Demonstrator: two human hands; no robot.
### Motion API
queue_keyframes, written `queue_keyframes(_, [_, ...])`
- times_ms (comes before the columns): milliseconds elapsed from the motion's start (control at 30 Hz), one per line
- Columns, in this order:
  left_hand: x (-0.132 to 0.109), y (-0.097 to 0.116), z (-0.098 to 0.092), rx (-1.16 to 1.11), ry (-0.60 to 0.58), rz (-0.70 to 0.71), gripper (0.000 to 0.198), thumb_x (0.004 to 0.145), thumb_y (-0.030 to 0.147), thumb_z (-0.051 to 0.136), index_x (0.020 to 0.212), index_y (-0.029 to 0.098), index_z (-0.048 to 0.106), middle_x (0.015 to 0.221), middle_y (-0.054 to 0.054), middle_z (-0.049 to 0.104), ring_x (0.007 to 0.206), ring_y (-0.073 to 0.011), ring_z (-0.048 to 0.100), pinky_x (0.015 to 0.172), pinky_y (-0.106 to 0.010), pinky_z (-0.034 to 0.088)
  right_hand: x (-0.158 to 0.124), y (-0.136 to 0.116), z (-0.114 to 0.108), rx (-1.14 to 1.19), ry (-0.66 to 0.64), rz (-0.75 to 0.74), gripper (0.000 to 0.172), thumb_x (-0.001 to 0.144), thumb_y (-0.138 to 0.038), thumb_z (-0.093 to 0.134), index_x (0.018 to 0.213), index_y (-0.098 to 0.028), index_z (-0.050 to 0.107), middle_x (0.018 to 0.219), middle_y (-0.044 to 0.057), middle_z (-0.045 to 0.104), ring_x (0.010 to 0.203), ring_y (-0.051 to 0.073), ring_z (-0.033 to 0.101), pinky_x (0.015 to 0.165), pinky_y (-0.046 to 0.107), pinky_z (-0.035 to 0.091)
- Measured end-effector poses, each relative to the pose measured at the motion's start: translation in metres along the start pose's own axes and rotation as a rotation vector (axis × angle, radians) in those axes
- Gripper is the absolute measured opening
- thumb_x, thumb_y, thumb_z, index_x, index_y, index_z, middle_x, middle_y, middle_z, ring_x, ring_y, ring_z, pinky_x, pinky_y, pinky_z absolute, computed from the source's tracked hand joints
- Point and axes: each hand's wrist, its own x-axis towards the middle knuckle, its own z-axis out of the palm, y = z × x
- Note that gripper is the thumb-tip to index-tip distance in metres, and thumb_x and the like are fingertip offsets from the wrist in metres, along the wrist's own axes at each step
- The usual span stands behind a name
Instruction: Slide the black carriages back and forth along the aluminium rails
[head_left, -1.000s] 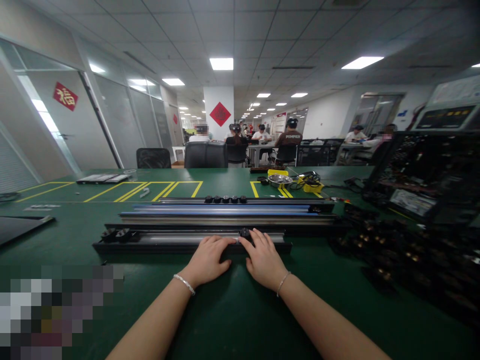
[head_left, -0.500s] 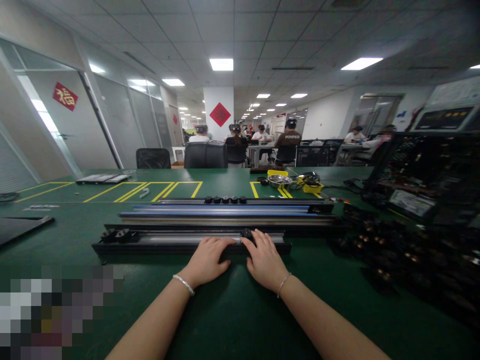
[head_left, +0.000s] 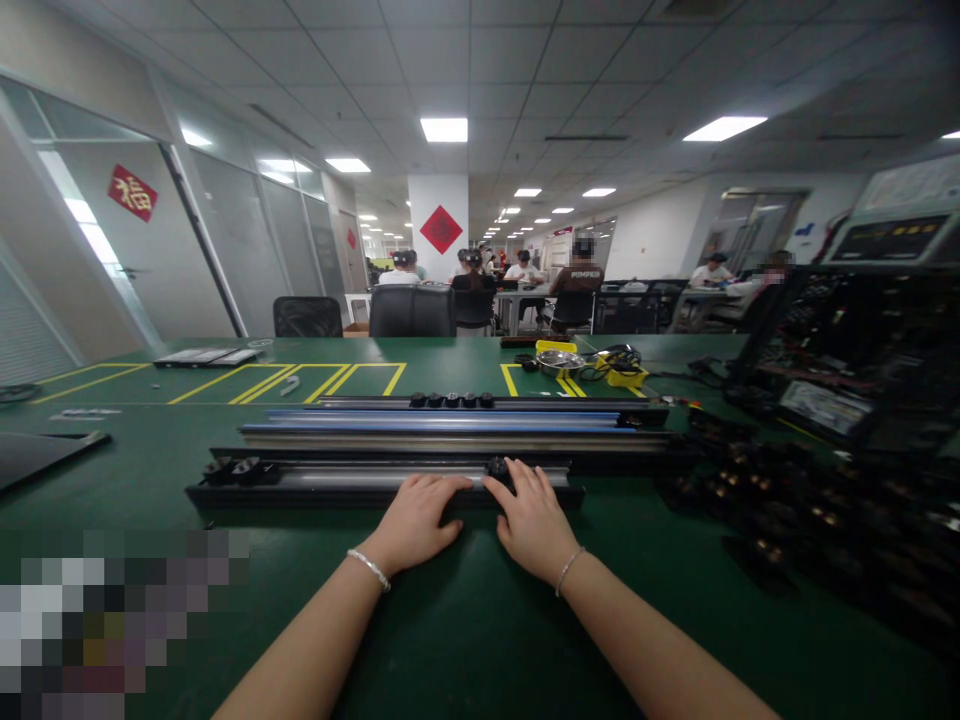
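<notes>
A long black channel rail (head_left: 337,490) with a silvery inner strip lies across the green table before me. My left hand (head_left: 421,520) rests on the rail's front edge, its fingers stretched along the strip and the thumb apart. Near the rail's right end, my right hand (head_left: 534,522) has thumb and forefinger about a small round black part (head_left: 498,467) that sits in the channel. Its other fingers reach over the rail. At the left end of the same channel stand two black round parts (head_left: 244,469).
Behind lie further rails, among them a blue-striped rail (head_left: 442,420), and several small black knobs (head_left: 451,400) in a row. A heap of dark parts (head_left: 757,490) fills the right side. Farther back are a metal bowl (head_left: 559,360) and an open-sided machine (head_left: 847,350).
The small black part has shifted slightly to the right in the channel, with my right thumb following it. My left hand stays in place on the rail.
</notes>
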Motion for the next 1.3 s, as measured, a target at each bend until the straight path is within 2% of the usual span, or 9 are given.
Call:
queue_keyframes(233, [0.0, -0.0003, 0.0006, 0.006, -0.003, -0.005, 0.053, 0.068, 0.026, 0.06, 0.119, 0.027, 0.044, 0.118, -0.001, 0.057, 0.107, -0.0208, 0.048, 0.095, -0.037, 0.03, -0.0005, -0.0004, 0.0006, -0.006, 0.001, -0.003, 0.052, 0.076, -0.022, 0.048, 0.127, -0.026, 0.043, 0.135, 0.012, 0.037, 0.13, 0.026, 0.022, 0.104, 0.045, 0.014])
queue_keyframes(1300, [-0.0002, 0.0008, -0.0022, 0.001, -0.02, -0.005, 0.052, 0.07, 0.025, 0.058, 0.119, 0.028, 0.044, 0.119, 0.0, 0.056, 0.108, -0.02, 0.048, 0.096, -0.037, 0.029, 0.0, 0.0085, -0.0073, -0.01, 0.014, 0.114, 0.037, 0.077, -0.021, 0.044, 0.112, -0.025, 0.055, 0.12, 0.011, 0.049, 0.118, 0.023, 0.037, 0.102, 0.045, 0.018])
